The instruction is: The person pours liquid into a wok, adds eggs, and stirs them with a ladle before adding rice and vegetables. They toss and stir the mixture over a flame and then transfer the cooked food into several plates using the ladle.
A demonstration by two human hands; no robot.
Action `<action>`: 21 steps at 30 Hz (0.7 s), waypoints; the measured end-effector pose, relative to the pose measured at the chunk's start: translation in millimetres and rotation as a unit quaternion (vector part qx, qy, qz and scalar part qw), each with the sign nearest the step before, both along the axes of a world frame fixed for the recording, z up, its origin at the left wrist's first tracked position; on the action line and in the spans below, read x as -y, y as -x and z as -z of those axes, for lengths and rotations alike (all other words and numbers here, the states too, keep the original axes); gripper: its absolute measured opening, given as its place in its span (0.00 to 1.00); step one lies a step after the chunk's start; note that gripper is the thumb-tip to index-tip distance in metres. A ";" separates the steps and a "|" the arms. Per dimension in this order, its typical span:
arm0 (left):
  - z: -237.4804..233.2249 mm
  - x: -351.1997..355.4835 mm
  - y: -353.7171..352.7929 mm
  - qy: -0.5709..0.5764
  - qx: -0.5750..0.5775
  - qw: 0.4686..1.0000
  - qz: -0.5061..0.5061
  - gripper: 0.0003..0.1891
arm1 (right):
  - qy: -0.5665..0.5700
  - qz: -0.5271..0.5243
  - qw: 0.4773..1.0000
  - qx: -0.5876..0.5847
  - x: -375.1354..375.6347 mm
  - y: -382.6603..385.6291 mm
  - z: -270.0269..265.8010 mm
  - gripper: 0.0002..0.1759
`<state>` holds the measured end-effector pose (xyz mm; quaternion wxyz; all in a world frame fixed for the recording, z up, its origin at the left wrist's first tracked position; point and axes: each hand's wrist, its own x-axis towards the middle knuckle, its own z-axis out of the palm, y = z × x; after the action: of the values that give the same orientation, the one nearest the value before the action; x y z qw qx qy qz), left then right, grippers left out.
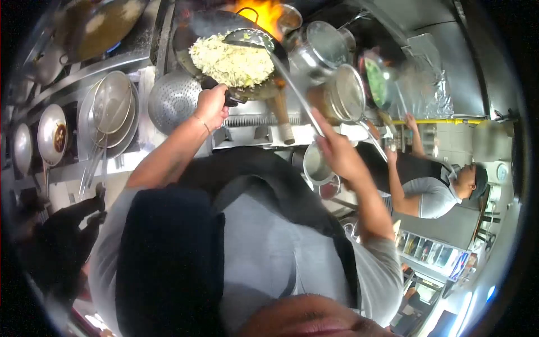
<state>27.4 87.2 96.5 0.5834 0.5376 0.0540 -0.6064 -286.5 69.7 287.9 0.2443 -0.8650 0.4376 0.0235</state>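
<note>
My left hand [213, 106] is closed around the dark handle at the near edge of a large wok [185, 42]. Pale rice-like food [230, 60] with green bits fills the middle of the wok. My right hand [336, 143] grips the long metal handle of a ladle [250, 38], whose bowl rests on the far part of the food. Orange flames [264, 14] rise behind the wok. A perforated metal bowl [175, 101] lies just left of my left hand.
Pots [325, 45] and a strainer [348, 92] stand right of the wok. Farther right, a co-worker [432, 191] holds a pan with green food [375, 83]. Strainers [114, 104], small pans [53, 135] and a big pan [112, 28] are at left. A pot [317, 163] sits below my right hand.
</note>
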 end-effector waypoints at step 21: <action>104.9 -32.5 19.2 0.089 0.061 0.992 0.072 0.11 | -0.070 0.044 0.997 0.005 18.5 17.3 130.4 0.37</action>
<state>8.2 119.7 -8.3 0.5859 0.5217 -0.0748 -0.6155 -303.8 51.2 157.5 0.3069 -0.8259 0.4712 0.0391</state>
